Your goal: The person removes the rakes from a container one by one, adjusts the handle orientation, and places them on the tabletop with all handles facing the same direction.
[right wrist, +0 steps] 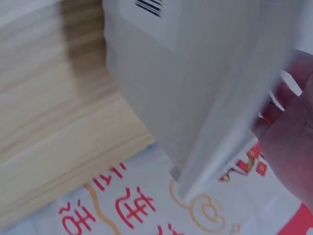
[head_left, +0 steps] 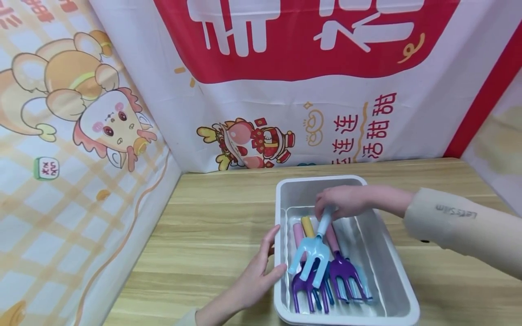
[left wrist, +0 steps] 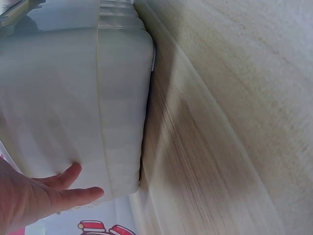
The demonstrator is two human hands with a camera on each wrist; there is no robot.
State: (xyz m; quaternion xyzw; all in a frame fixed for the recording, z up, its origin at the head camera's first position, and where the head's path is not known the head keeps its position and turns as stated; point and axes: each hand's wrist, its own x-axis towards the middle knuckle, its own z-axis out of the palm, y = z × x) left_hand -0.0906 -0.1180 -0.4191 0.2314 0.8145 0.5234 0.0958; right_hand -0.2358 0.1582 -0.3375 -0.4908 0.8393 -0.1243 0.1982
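Observation:
A white plastic bin (head_left: 281,199) stands on the wooden table. My right hand (head_left: 344,201), over the inside of the bin, holds a light blue hand fork (head_left: 316,251) by its handle, tines slanting down toward the near left. Under it lie a purple fork (head_left: 342,269) with a pink handle, another purple fork (head_left: 301,287), a yellow handle (head_left: 307,227) and some blue tools, partly covered. My left hand (head_left: 257,276) rests at the bin's left side, thumb by the rim; in the left wrist view its fingers (left wrist: 73,193) lie straight along the outer wall.
The wooden table (head_left: 212,226) runs back to a printed cloth (head_left: 253,108) hanging behind it. Another patterned cloth (head_left: 81,203) closes off the left side. A label with a barcode (right wrist: 151,14) shows on the bin's outer wall in the right wrist view.

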